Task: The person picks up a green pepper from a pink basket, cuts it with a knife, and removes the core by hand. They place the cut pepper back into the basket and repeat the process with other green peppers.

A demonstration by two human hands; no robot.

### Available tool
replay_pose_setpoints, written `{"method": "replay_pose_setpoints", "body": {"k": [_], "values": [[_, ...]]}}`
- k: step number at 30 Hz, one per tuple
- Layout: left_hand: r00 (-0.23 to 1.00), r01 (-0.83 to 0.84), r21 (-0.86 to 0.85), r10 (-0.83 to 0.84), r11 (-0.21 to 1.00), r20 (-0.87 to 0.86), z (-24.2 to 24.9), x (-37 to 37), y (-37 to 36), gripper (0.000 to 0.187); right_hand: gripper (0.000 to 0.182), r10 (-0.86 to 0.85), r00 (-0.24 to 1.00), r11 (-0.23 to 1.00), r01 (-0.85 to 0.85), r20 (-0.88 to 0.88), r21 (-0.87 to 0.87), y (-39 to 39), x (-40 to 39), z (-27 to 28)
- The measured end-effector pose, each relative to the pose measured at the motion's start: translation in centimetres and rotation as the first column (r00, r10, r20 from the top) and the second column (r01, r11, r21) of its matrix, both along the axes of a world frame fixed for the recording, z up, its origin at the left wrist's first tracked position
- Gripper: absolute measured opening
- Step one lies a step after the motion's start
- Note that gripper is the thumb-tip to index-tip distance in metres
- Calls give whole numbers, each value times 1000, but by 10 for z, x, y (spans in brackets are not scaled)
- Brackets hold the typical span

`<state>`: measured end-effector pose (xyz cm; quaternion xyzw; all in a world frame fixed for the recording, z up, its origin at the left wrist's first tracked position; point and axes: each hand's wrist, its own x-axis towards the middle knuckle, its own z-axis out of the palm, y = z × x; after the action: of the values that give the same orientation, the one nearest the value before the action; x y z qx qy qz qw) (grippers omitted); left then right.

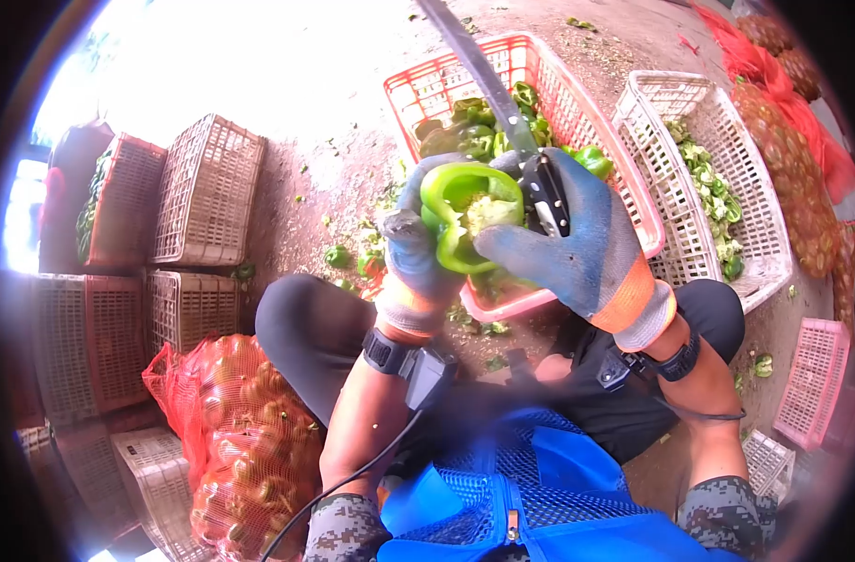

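Observation:
My left hand (416, 248), in a blue and grey glove with an orange cuff, is wrapped round the left side of a cut green bell pepper (435, 199). The pepper's opening faces up and shows pale seeds and core. In my right hand (577, 248), gloved alike, is the black handle of a knife (484, 75), whose long blade points up and away. The right thumb touches the pepper's seedy core. Beyond both hands, a red-pink crate (587, 103) holds green peppers.
A white crate (769, 197) with green pepper scraps stands at the right. Red net sacks (250, 450) lie at the lower left and far right. Stacked crates (207, 192) stand at the left. Loose peppers (337, 256) and scraps lie on the ground.

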<state>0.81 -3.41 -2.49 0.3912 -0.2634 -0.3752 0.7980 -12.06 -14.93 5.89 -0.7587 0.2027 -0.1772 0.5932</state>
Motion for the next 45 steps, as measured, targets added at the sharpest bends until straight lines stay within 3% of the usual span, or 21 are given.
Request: {"method": "replay_pose_setpoints", "body": {"k": [9, 12, 15, 18, 19, 22, 23, 27, 30, 31, 35, 39, 44, 45], "values": [[999, 13, -11, -14, 1000, -52, -4, -1, -2, 108, 51, -1, 1000, 1000, 1, -11, 20, 0, 2, -1], [998, -29, -2, 28, 1000, -61, 4, -4, -2, 91, 56, 0, 1000, 999, 1, 19, -54, 0, 5, -3], [993, -99, 59, 95, 993, 63, 1, 1, -3, 62, 64, -6, 999, 977, -1, -34, -215, -3, 5, -8], [857, -350, 267, 192, 898, 477, 9, 0, -3, 39, 63, -71, 994, 950, 41, -85, -309, -9, 8, -19], [866, -368, 216, 249, 904, 434, 7, -3, -9, 35, 61, -78, 992, 943, 42, -98, -329, -9, 7, -19], [868, -347, 286, 191, 893, 458, 20, -12, -6, 35, 60, -75, 982, 918, 1, -173, -396, -10, 9, -22], [900, -314, 290, 186, 904, 395, 18, -12, -4, 33, 52, -76, 997, 915, 61, -22, -400, -13, 13, -38], [857, -349, 246, 202, 904, 474, 18, -9, -7, 31, 48, -70, 994, 952, 40, -86, -302, -17, 16, -38], [861, -325, 366, 112, 872, 496, 36, -19, -4, 32, 44, -60, 998, 953, 56, -6, -299, -21, 16, -39], [810, -359, 296, 138, 885, 570, 28, -20, -7, 32, 42, -72, 996, 931, 84, 47, -357, -20, 21, -49], [829, -350, 358, 108, 866, 549, 35, -17, -1, 27, 41, -18, 998, 981, 30, 65, -193, -16, 21, -48], [802, -384, 295, 158, 875, 576, 29, -16, 1, 29, 41, 89, 987, 994, -81, 137, -69, -26, 25, -55], [984, -142, 485, 72, 863, 161, 34, -8, 4, 31, 39, 154, 988, 985, -152, -14, 81, -32, 27, -58], [977, -140, 482, 43, 865, 207, 32, -4, 5, 34, 39, 165, 984, 984, -160, -67, 76, -34, 27, -57]]}}
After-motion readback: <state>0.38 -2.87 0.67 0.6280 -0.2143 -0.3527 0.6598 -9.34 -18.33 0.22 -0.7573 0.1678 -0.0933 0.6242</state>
